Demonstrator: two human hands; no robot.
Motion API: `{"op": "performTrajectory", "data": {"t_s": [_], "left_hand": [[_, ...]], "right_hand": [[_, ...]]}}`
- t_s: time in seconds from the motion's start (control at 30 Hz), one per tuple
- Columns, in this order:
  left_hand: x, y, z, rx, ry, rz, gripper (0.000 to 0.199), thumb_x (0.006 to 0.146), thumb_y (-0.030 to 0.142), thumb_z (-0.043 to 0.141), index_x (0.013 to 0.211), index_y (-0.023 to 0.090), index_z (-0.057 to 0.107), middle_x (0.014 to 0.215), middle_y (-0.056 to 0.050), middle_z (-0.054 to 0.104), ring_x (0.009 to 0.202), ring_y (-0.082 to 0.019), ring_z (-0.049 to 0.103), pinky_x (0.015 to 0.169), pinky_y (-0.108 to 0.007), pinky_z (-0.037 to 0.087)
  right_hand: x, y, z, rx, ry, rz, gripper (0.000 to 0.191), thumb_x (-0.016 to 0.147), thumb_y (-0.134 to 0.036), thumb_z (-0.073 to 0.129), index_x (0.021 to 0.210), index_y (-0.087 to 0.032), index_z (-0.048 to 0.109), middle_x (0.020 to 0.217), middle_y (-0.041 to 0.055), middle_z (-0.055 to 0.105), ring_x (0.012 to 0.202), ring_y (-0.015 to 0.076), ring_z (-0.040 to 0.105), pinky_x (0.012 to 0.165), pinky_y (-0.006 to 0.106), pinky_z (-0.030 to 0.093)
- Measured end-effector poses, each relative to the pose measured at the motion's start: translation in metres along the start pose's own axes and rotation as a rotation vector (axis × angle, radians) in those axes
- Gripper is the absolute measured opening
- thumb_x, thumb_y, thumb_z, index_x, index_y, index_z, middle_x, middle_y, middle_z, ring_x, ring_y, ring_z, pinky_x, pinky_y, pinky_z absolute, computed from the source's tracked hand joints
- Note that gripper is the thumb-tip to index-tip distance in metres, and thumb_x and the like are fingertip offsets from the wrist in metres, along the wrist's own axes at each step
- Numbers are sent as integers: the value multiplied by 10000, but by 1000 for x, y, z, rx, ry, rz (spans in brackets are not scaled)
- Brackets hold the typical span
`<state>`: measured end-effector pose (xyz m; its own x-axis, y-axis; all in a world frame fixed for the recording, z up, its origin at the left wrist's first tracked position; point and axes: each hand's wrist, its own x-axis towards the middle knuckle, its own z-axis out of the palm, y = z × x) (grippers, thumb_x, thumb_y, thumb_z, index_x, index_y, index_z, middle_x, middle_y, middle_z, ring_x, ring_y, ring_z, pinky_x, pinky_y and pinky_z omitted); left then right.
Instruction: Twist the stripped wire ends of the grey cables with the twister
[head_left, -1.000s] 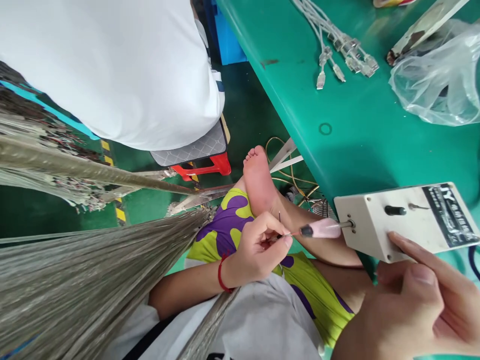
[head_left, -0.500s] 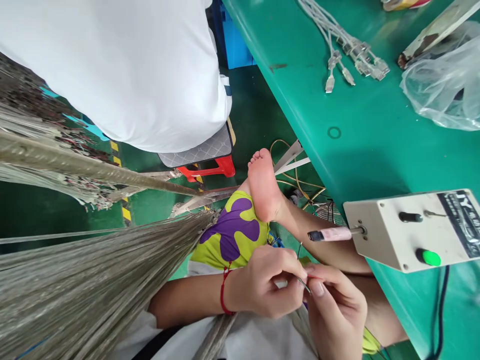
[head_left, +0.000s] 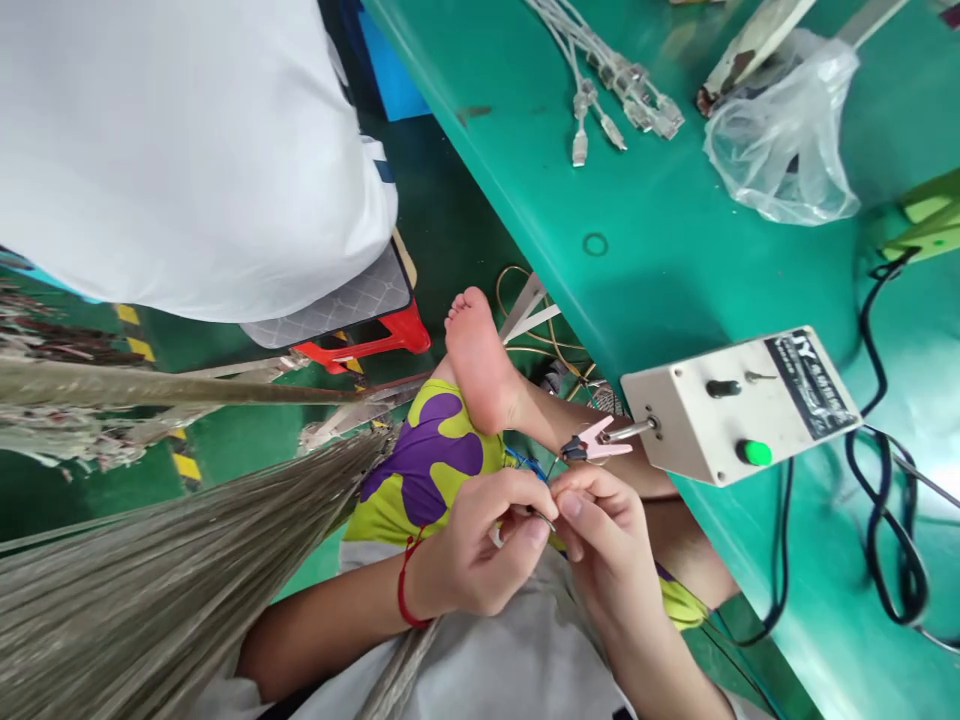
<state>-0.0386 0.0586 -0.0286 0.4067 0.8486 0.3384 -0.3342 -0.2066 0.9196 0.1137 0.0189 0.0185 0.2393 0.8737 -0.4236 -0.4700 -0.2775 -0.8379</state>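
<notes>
My left hand (head_left: 491, 540), with a red cord at the wrist, is closed in a pinch on a thin dark wire (head_left: 541, 517), whose short end sticks out past the fingertips. Fingertip to fingertip with it, my right hand (head_left: 604, 515) is also pinched shut; whatever lies between its fingers is too small to make out. Just above both hands is a pink clip (head_left: 598, 440) with dark jaws, mounted on the metal shaft of a beige control box (head_left: 739, 405). That box has a black switch and a lit green button.
On the green table (head_left: 675, 290) lie white USB cables (head_left: 630, 90), a clear plastic bag (head_left: 784, 140) and a black cord (head_left: 874, 510). A thick bundle of grey cables (head_left: 247, 570) hangs at left. Another person in white (head_left: 187, 150) sits on a red stool (head_left: 375, 340).
The view has shifted right, so the table and box appear further left. The pink clip has turned on its shaft and now shows its spread handles. Both hands stay pinched together.
</notes>
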Motion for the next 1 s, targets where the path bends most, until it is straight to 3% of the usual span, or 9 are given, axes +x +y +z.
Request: {"op": "performTrajectory", "data": {"t_s": [0.23,0.43,0.57,0.67,0.73,0.8,0.9,1.0], "left_hand": [[10,2,-3,20,-76,52,123,1201,315,635,1098,253,660,728,55,564,560,-117,489,572,-256,403],[14,1,1,83,-56,94,166,1193,310,607,1040,250,630,705,73,501,545,-102,432,550,-253,356],[15,2,2,127,-37,107,172,1181,305,610,1018,250,618,685,81,482,536,-96,424,533,-247,342],[16,7,-1,213,-16,122,122,1150,262,611,1029,253,619,701,67,568,551,-106,493,555,-247,405],[16,10,-3,295,-1,151,64,1112,228,627,1053,252,627,730,49,646,577,-121,568,585,-255,460],[16,13,-5,354,-6,178,54,1070,200,648,1079,251,633,749,37,691,591,-134,619,592,-263,483],[16,14,-7,381,-25,183,96,1032,177,650,1082,254,623,748,33,696,575,-141,618,568,-271,469],[16,13,-7,384,-28,168,94,1029,172,632,1068,255,611,749,35,688,559,-134,587,554,-271,436]], "right_hand": [[2,-1,-1,70,-79,29,266,923,-443,1032,829,-235,895,497,-105,472,443,59,256,483,215,250],[1,2,-6,26,-60,-51,160,940,-385,1042,883,-271,944,611,-45,708,464,56,326,447,187,267],[-1,3,-10,-98,-28,-100,207,961,-436,1027,904,-261,933,655,-19,770,501,99,501,483,216,428],[-5,3,-13,-362,-2,-378,216,1083,-397,887,922,-253,900,649,-9,746,524,142,576,518,277,484],[-6,3,-14,-533,-28,-696,207,1150,-383,771,1049,-264,908,641,-5,716,508,164,581,501,314,454],[-7,3,-14,-604,-87,-904,208,1160,-398,740,1230,-275,892,660,2,726,494,185,594,481,342,449],[-6,3,-13,-636,-143,-931,226,1108,-248,769,1318,-286,844,706,8,775,498,189,603,476,349,464],[-5,5,-12,-675,-148,-929,372,1038,-106,759,1349,-296,836,735,12,805,518,195,607,490,355,464]]}}
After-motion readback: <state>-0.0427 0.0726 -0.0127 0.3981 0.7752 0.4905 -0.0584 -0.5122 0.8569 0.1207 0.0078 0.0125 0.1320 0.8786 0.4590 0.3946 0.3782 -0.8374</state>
